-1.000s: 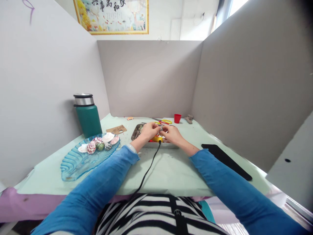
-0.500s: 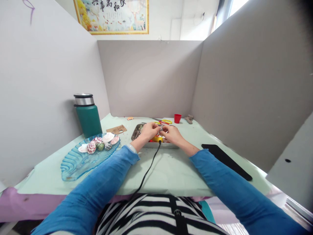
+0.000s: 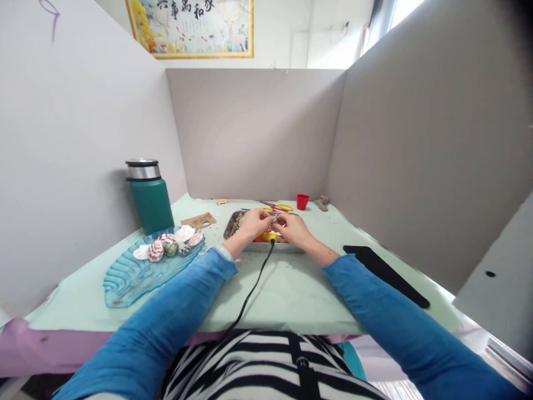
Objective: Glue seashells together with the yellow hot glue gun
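My left hand (image 3: 256,223) and my right hand (image 3: 293,229) meet above a metal tray (image 3: 250,245), fingers pinched together. Between the fingertips is a small shiny greyish piece (image 3: 275,220), too small to name. Under the hands, the tray holds shells, red bits and a yellow tool handle (image 3: 268,237), from which a black cord (image 3: 254,286) runs toward me over the table edge. My hands hide much of what lies in the tray.
On the left, a blue shell-shaped glass plate (image 3: 129,283) bears several seashells, beside a green bottle (image 3: 150,203). A brown card (image 3: 199,220), scissors (image 3: 285,207), a red cup (image 3: 302,201) and driftwood (image 3: 322,203) lie farther back. A black flat piece (image 3: 385,275) is at right.
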{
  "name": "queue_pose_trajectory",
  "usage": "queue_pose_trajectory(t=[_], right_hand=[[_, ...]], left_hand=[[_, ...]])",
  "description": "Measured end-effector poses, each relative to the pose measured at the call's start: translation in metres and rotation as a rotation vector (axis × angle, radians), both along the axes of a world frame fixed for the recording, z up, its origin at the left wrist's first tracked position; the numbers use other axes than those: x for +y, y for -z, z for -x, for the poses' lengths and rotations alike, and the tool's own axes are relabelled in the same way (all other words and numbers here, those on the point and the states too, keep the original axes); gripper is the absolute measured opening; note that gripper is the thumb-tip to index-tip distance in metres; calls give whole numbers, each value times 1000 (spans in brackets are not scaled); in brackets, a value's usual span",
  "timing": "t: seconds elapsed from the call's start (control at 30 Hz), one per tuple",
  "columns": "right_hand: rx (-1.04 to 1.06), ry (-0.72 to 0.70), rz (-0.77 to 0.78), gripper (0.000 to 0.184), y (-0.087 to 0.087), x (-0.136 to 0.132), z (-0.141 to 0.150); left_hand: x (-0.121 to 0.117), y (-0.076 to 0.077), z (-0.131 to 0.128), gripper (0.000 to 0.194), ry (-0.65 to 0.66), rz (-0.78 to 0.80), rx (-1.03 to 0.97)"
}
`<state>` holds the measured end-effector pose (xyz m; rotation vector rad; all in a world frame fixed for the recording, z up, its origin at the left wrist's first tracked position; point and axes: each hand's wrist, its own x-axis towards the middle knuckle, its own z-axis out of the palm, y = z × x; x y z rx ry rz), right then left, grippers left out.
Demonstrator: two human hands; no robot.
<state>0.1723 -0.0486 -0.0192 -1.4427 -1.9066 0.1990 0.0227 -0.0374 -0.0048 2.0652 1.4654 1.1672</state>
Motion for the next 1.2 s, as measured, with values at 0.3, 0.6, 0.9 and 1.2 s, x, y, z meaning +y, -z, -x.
queue_pose_trajectory(t=[0.3,0.6,0.9,1.2], right_hand=[[-9,-7,-2,17,0,-1,1],[-142,-34,25,20,0,0,0],[-158,-16,27,20,1,0,1],[-7,-13,17,18,1,0,0]], left_hand=[[4,2,1,14,-19,-4,30],[1,1,-1,9,-10,-33,167],[-1,0,0,14,-18,-20,219],[-1,-2,0,14,-72,13,162]])
